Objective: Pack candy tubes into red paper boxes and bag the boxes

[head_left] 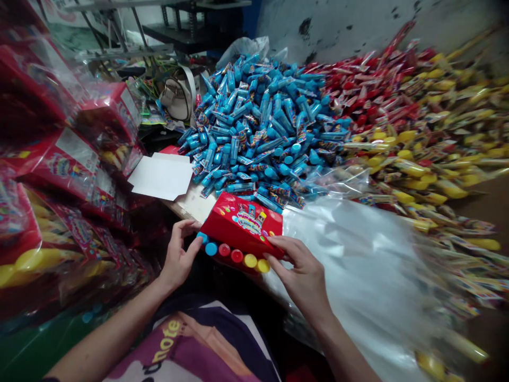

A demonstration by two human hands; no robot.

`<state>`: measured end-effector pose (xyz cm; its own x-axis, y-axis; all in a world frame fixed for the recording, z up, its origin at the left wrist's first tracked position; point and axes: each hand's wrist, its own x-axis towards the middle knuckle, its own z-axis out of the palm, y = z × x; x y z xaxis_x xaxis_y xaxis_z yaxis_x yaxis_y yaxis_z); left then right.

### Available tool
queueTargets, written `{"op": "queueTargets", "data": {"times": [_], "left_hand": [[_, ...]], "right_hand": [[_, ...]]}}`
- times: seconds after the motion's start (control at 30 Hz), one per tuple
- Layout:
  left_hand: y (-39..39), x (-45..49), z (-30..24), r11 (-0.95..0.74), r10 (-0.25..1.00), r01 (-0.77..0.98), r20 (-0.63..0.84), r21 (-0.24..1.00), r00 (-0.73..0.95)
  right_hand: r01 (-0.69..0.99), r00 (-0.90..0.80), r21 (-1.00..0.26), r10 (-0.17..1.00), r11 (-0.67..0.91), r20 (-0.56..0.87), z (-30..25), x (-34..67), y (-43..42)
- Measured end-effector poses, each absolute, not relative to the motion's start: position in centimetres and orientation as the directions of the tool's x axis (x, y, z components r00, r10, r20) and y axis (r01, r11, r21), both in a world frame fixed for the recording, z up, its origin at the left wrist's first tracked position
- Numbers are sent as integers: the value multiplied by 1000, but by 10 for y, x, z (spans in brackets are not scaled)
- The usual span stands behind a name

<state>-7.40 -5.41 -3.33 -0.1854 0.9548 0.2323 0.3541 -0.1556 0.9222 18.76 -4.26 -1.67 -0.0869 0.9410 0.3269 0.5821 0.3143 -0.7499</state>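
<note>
Looking down through the head cam, I could see both hands busy on a red box (pixel 240 223), so neither one was open: the left hand (pixel 178 254) had its fingers curled around the box's left end, and the right hand (pixel 298 270) was gripping its lower right corner. A row of round colored caps (pixel 237 255) in blue, red and yellow showed along the box's near edge, so that edge looked filled, though I couldn't tell what was behind them. There was plenty left around it, going by the heaps: a huge mound of blue tubes (pixel 258 122) right ahead, with red tubes (pixel 369 90) and yellow tubes (pixel 429 154) spilling off to the right. A flat white card (pixel 161 176) lay just past the left hand, and stacks of plastic-wrapped red boxes (pixel 67 159) crowded the left side, pretty close to that elbow. A big clear plastic sack (pixel 350 254) sat right beside the right hand, kind of in the way, while a handbag (pixel 177 98) and a metal rack (pixel 135 26) sat farther back.
</note>
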Motion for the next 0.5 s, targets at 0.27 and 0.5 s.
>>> {"op": "queueTargets", "data": {"times": [0.27, 0.5], "left_hand": [[-56, -74, -39, -157, 962, 341, 222, 927, -161], [-19, -88, -20, -596, 803, 649, 336, 473, 492]], "right_hand": [[659, -140, -664, 926, 352, 352, -17, 187, -45], [706, -257, -567, 899, 425, 354, -16, 193, -47]]}}
